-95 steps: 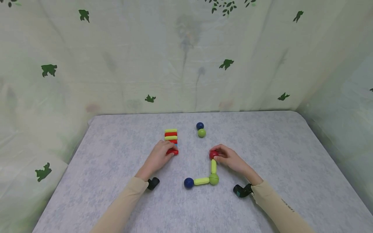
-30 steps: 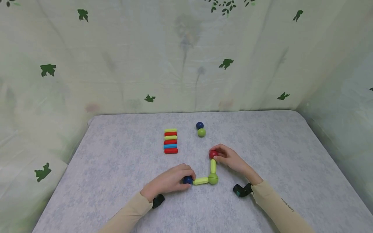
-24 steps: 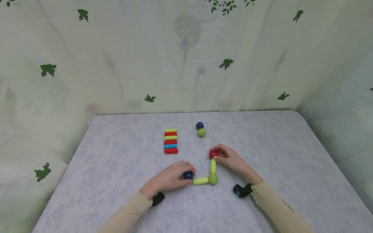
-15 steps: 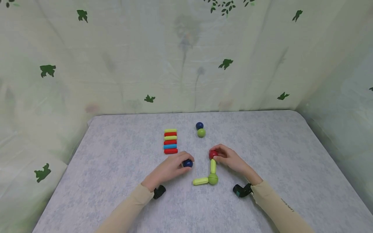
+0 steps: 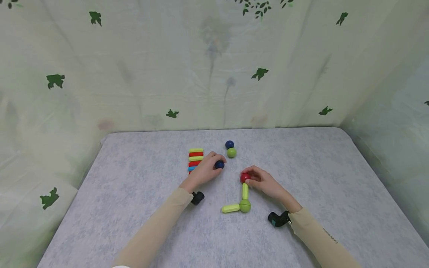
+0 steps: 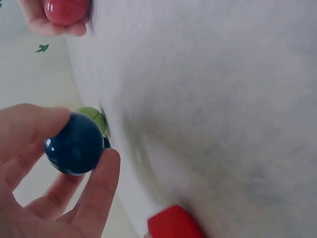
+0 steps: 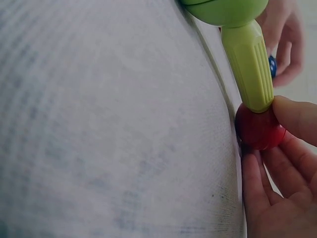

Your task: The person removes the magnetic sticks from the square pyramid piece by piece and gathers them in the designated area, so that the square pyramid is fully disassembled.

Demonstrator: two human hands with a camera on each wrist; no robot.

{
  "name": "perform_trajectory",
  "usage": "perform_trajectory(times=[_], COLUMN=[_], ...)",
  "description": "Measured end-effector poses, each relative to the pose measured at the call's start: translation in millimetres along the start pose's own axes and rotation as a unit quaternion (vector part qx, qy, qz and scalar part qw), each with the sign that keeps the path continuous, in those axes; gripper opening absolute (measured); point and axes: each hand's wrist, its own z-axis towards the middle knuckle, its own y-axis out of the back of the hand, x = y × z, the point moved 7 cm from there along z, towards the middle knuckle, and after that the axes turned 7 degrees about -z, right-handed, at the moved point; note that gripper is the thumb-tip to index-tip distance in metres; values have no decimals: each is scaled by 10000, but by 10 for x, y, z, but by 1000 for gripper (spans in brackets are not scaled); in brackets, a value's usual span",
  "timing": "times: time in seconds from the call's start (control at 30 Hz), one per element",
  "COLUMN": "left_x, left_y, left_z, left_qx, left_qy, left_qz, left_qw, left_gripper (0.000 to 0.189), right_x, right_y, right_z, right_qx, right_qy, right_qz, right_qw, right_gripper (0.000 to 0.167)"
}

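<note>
My left hand (image 5: 207,169) pinches a dark blue ball (image 6: 75,144) between thumb and fingers, held over the table beside the row of sticks. With my right hand (image 5: 264,183) I grip a red ball (image 7: 259,126) resting at the table surface. A yellow-green stick (image 7: 249,67) runs from the red ball to a green ball (image 5: 245,206). From that green ball a second yellow-green stick (image 5: 231,208) points left, its far end bare. The three form an L shape with the red ball at the far tip.
Sticks in red, yellow-green and blue lie in a row, with a red stick (image 5: 196,154) near the back; my left hand covers part of the row. Behind it to the right, a loose green ball (image 5: 231,152) sits against another blue ball (image 5: 229,144). A patterned curtain (image 5: 214,74) hangs behind the table.
My left hand left the red stick at the row's near end, took the blue ball off the end of the left-pointing stick and carried it away toward the back. My right hand stayed still.
</note>
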Motion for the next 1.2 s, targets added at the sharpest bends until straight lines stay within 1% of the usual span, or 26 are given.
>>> perform_trajectory(times=[0.07, 0.13, 0.27, 0.37, 0.4, 0.5, 0.6, 0.63, 0.8, 0.93, 1.07, 1.2], left_x=[1, -2, 1, 20, 25, 37, 52, 59, 103, 125, 120, 127], left_y=[11, 22, 34, 40, 44, 53, 53, 49, 36, 48, 78, 113], left_z=[96, 184, 318, 387, 408, 462, 507, 520, 548, 540, 504, 429], left_qx=[-95, -214, -388, -488, -522, -595, -583, -563, -482, -554, -653, -725], left_qy=[104, 163, 278, 351, 354, 349, 356, 363, 452, 466, 369, 322], left_qz=[85, 238, 516, 660, 706, 808, 829, 827, 794, 693, 579, 431], left_qw=[9999, 9994, 9975, 9960, 9955, 9943, 9942, 9943, 9946, 9950, 9955, 9959], left_gripper=[23, 24, 25, 25, 24, 24, 25, 25, 26, 27, 27, 26], right_x=[-87, -113, -126, -122, -107, -99, -101, -113, -122, -116, -120, -138], right_y=[-7, -6, 2, 8, 8, 12, 10, 9, 1, 0, 3, 5], right_z=[27, 33, 37, 35, 31, 28, 28, 32, 39, 39, 37, 41], right_qx=[-21, -22, -47, -63, -52, -40, -7, -1, 35, 10, -15, -21], right_qy=[-23, 21, 89, 129, 202, 230, 183, 113, 69, 89, 94, 62], right_qz=[18, 8, 2, -30, -64, -64, -23, 14, 46, 95, 84, 4], right_qw=[10000, 10000, 9999, 9999, 9998, 9997, 9998, 9999, 10000, 9999, 9999, 10000], right_gripper=[32, 32, 31, 30, 30, 29, 30, 30, 32, 33, 33, 32])
